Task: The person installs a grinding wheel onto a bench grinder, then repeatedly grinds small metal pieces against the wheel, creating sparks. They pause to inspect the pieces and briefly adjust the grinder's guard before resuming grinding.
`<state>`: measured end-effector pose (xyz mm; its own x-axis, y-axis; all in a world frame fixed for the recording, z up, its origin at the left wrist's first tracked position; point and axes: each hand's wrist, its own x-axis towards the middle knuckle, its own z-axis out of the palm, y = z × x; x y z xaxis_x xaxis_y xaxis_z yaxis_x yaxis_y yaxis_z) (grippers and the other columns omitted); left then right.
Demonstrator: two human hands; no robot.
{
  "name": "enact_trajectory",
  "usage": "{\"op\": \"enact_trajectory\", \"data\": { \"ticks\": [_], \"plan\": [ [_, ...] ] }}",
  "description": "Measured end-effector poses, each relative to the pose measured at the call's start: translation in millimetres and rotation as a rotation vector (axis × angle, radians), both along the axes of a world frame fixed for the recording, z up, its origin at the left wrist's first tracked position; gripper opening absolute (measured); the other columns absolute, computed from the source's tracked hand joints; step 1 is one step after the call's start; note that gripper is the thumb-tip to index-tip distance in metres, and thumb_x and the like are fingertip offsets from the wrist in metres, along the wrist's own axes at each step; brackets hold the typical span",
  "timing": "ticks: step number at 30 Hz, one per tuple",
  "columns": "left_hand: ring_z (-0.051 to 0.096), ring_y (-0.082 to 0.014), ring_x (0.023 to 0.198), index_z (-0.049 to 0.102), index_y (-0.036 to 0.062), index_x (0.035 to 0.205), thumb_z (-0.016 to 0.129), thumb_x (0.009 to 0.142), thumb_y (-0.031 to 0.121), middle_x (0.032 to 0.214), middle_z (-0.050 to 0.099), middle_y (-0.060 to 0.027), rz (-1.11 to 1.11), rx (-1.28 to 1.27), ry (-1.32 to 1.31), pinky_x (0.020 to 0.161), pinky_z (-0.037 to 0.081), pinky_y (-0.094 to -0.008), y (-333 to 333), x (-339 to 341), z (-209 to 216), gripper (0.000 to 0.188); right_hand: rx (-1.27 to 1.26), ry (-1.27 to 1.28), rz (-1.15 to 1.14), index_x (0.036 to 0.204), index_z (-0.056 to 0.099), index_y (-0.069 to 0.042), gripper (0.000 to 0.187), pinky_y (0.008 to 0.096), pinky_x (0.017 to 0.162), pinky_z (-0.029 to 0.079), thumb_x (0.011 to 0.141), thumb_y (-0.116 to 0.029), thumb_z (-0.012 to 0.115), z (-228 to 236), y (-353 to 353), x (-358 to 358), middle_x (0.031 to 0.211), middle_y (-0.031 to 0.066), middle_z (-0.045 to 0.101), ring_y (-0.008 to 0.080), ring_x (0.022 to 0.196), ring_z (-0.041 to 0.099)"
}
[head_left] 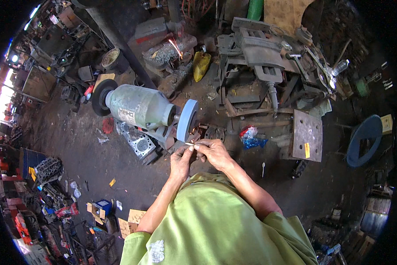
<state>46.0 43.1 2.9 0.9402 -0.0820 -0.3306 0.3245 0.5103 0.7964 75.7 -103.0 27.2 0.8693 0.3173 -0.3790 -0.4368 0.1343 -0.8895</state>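
A bench grinder (139, 106) with a pale green motor housing stands ahead of me, its blue-grey grinding wheel (187, 120) at the right end. Both my hands are close together just below this wheel. My left hand (180, 164) pinches a small, thin, light-coloured piece (189, 144), whose exact kind I cannot make out. Thumb and fingers of my right hand (214, 154) press on the same piece from the right. Its upper end is at the lower edge of the wheel, where a few orange sparks show. A dark round wheel (104, 97) sits on the grinder's left end.
A heavy vise-like machine (260, 53) stands at the far right, with a drilled metal plate (307, 134) nearer me. An engine cylinder head (141, 143) lies under the grinder. Sparks fly near a metal block (167, 53) farther off. A blue ring-shaped object (364, 141) is at right.
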Motion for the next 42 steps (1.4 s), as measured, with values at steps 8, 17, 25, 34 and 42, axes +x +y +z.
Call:
{"op": "enact_trajectory", "data": {
  "ticks": [8,17,25,34,42],
  "plan": [
    [0.064,-0.0189,0.074,0.063,-0.0052,0.101,0.058,0.095,0.016,0.084,0.066,-0.0113,-0.003,0.033,-0.015,0.072,0.054,-0.0330,5,-7,-1,0.023,-0.063,-0.090,0.156,0.095,0.067,0.003,0.020,0.0239,0.050,0.045,0.095,-0.013,0.055,2,-7,2,0.069,0.0024,0.060,0.0080,0.057,0.053],
    [0.060,-0.0202,0.072,0.060,-0.0049,0.101,0.057,0.095,0.018,0.083,0.062,-0.0093,0.014,0.072,0.018,0.071,0.053,-0.0355,3,-3,1,0.024,-0.048,-0.017,0.092,0.098,0.067,0.003,0.019,0.0236,0.051,0.045,0.095,-0.012,0.056,6,-1,4,0.071,0.0035,0.060,0.0084,0.060,0.053],
    [0.062,-0.0218,0.070,0.060,-0.0047,0.098,0.060,0.094,0.020,0.082,0.063,-0.0109,0.049,0.031,0.023,0.068,0.053,-0.0364,3,0,2,0.025,0.006,-0.008,0.026,0.101,0.066,0.004,0.018,0.0228,0.051,0.044,0.094,-0.011,0.057,3,6,1,0.070,0.0023,0.059,0.0077,0.059,0.052],
    [0.063,-0.0204,0.068,0.063,-0.0069,0.099,0.059,0.094,0.016,0.080,0.065,-0.0116,0.044,0.049,0.036,0.070,0.055,-0.0350,3,1,2,0.024,0.018,0.020,-0.003,0.100,0.066,0.003,0.018,0.0223,0.052,0.044,0.094,-0.011,0.057,2,7,0,0.070,0.0021,0.059,0.0076,0.058,0.052],
    [0.062,-0.0210,0.070,0.061,-0.0057,0.098,0.059,0.094,0.019,0.081,0.063,-0.0107,0.012,0.055,0.014,0.070,0.054,-0.0358,2,1,2,0.025,0.029,0.001,0.004,0.100,0.067,0.002,0.019,0.0216,0.052,0.044,0.094,-0.013,0.057,2,5,-1,0.071,0.0020,0.059,0.0076,0.059,0.051]
  ]
}}
